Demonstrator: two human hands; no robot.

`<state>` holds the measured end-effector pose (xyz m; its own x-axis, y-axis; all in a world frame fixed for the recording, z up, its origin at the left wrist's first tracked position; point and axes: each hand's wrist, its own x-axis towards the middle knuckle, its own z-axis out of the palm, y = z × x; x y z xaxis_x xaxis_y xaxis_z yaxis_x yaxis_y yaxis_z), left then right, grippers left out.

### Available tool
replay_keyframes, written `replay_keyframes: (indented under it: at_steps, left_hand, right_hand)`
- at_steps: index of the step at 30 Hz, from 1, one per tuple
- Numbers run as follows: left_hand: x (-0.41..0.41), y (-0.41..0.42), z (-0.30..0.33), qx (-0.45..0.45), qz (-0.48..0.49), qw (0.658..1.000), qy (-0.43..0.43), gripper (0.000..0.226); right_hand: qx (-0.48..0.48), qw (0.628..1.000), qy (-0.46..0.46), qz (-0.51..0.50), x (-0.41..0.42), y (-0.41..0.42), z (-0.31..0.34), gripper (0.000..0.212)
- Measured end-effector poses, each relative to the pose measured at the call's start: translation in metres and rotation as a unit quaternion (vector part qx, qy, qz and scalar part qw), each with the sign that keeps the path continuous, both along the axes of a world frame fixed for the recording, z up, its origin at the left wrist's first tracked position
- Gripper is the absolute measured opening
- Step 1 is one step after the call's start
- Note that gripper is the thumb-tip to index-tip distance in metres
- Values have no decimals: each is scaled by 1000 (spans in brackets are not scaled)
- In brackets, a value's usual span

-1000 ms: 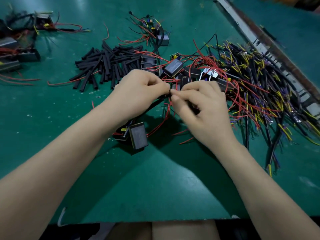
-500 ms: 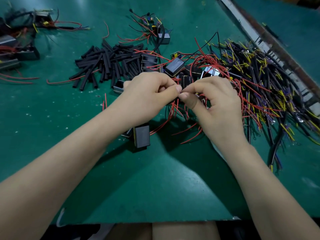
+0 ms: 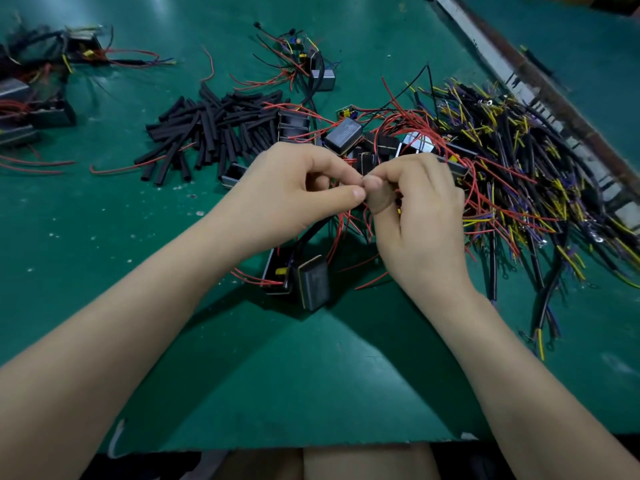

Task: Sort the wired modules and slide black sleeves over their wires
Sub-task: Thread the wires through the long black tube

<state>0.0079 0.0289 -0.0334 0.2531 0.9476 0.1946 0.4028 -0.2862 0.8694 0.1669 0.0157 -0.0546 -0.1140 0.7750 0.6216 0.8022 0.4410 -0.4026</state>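
2 hands are meeting fingertip to fingertip above the table [image 3: 311, 393], feeding a module's wires into a black sleeve.

Left hand [image 3: 291, 192] is pinching the sleeve end [image 3: 317, 230], which is trailing down to the module [image 3: 313, 282] hanging just below; right hand [image 3: 419, 209] is pinching the red wires [image 3: 346, 223] at the mouth. Loose sleeves [image 3: 214, 133] are lying in a pile beyond the left hand, unsorted modules [image 3: 346, 133] and wire tangle [image 3: 519, 168] to the right. Bunching the wire tips tightly and keeping the sleeve straight should be helping them enter without snagging.
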Motion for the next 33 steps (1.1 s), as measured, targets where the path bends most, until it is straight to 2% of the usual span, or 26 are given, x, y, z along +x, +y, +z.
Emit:
replay_keyframes:
  at_steps: [4, 7, 12, 20, 25, 30, 33]
  left_hand:
    - [0, -1, -1, 162, 35, 976, 140, 11]
    - [3, -3, -3, 222, 53, 957, 177, 17]
    - [7, -6, -7, 335, 67, 906, 249, 19]
    - [5, -5, -7, 306, 40, 914, 264, 38]
    - [4, -3, -8, 321, 29, 915, 242, 33]
    - [8, -4, -12, 342, 62, 912, 218, 25]
    - [7, -2, -12, 329, 49, 925, 181, 20]
  right_hand:
    - [-25, 999, 31, 19, -1, 0, -2, 21]
    - [-46, 995, 83, 35, -2, 0, -1, 20]
    - [-72, 987, 138, 33, -2, -1, -1, 17]
    - [-84, 977, 194, 34, 0, 0, -2, 10]
    - [-144, 951, 266, 59, 2, -1, 2, 12]
    - [-155, 943, 287, 73, 0, -4, 4, 16]
    - [-161, 936, 307, 69, 1, -2, 4, 14]
